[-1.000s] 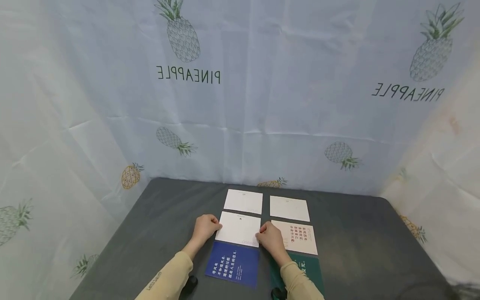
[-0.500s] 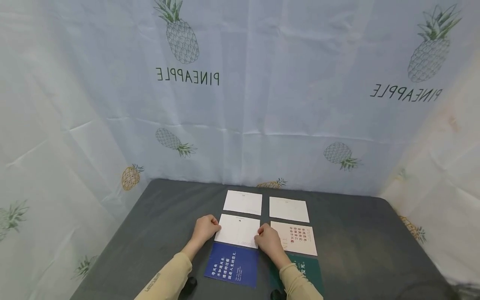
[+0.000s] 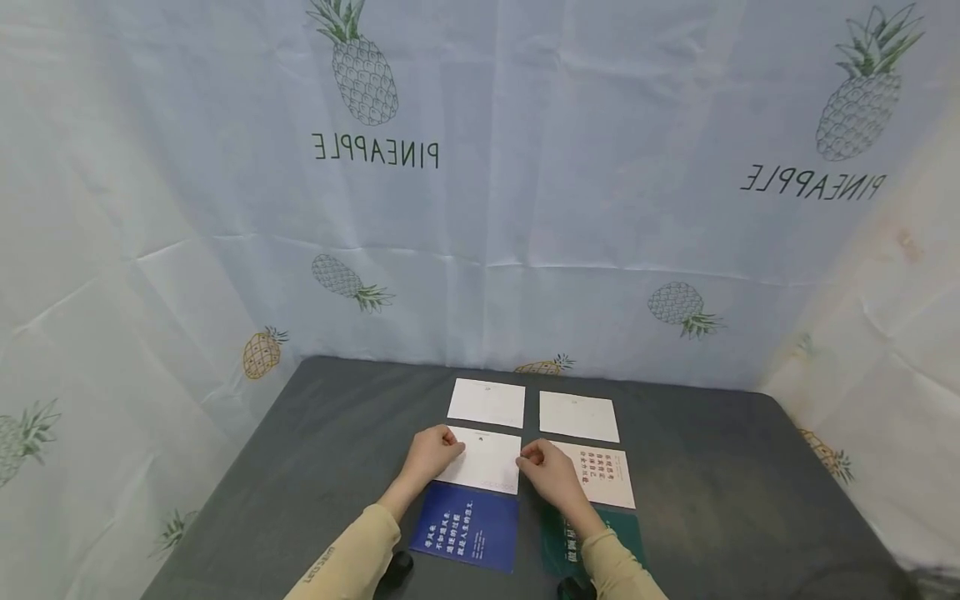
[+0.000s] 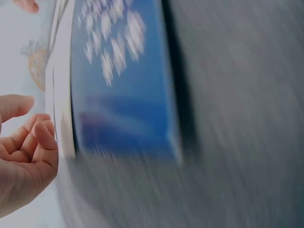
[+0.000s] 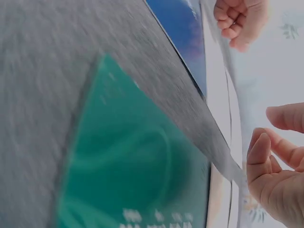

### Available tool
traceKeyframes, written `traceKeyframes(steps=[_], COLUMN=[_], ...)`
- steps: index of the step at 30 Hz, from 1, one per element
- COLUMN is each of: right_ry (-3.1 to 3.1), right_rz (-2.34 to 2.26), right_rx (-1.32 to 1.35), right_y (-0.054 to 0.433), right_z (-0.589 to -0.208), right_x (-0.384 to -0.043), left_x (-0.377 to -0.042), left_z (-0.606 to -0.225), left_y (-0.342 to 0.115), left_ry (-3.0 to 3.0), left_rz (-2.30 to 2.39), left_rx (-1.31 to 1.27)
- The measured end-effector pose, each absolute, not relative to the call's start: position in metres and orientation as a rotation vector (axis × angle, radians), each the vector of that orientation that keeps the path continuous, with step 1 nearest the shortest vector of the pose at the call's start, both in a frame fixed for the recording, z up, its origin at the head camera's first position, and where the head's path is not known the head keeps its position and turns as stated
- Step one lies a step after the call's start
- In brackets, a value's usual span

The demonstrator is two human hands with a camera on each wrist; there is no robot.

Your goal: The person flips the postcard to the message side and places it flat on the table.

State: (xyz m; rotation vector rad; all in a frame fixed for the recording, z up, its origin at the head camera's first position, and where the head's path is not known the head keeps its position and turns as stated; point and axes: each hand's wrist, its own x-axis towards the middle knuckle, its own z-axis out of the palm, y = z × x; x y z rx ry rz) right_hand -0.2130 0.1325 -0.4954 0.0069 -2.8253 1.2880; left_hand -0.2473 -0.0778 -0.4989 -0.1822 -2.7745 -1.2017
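Note:
A white postcard (image 3: pixel 483 462) lies flat on the dark table in the head view, between my two hands. Over its left edge is my left hand (image 3: pixel 433 452), its fingers loosely bent and holding nothing. In the left wrist view a gap shows between that thumb (image 4: pixel 16 105) and the fingers. My right hand (image 3: pixel 553 472) hovers at the card's right edge and partly covers a cream card with red writing (image 3: pixel 600 473). Its thumb and fingers (image 5: pixel 259 152) are also apart with nothing between them. A blue card (image 3: pixel 468 529) lies just below the white one.
Two more white cards (image 3: pixel 487 402) lie in the far row. A dark green card (image 3: pixel 622 533) is under my right forearm, partly hidden. The grey table (image 3: pixel 712 483) stretches out on both sides, with a pineapple-print curtain (image 3: pixel 480 208) behind it.
Both hands have come off the white postcard's edges. The left has shifted right and up over the card, and the right has moved slightly right and up. The cards look nearly unmoved.

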Motion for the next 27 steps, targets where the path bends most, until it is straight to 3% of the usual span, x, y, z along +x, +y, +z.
traceKeyframes(steps=[14,27], right_ry=[-2.769,-2.852], right_rz=[1.298,1.158], right_rx=[-0.197,-0.388], right_y=[0.193,0.252], right_z=[-0.481,-0.492], right_x=[-0.208,-0.204], left_x=[-0.233,-0.222], left_z=[-0.489,-0.501], left_y=[-0.008,0.031], left_ry=[-2.737,-2.789], left_rz=[-1.409,-1.472], left_rx=[-0.369,-0.409])
